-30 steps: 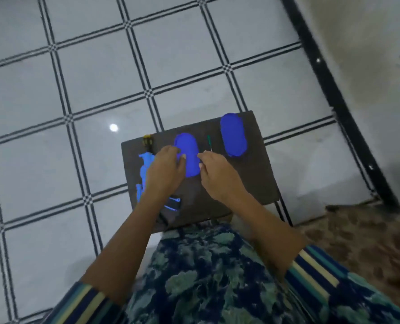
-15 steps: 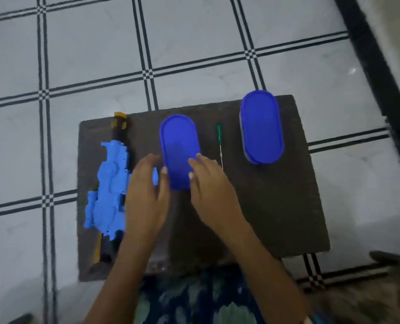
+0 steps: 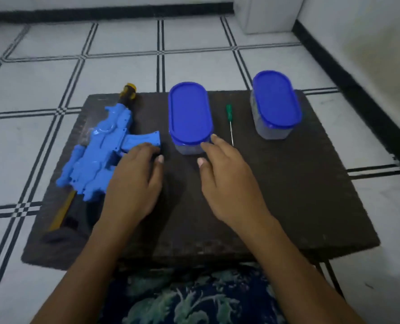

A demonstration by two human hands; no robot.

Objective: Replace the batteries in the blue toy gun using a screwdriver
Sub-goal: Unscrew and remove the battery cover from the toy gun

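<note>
White tiled floor (image 3: 42, 146) surrounds a dark board (image 3: 287, 195). On its left lies the blue toy gun (image 3: 100, 148); the screwdriver (image 3: 229, 118) lies between two blue-lidded containers (image 3: 189, 113). Left hand (image 3: 135, 181) rests relaxed by the gun's grip; right hand (image 3: 227, 176), fingers loose, holds nothing.

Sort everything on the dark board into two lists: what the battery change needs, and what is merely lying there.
Needed: blue toy gun; green-handled screwdriver.
Lying about: middle blue-lidded tub; right blue-lidded tub (contents hidden, so possibly relevant).
</note>
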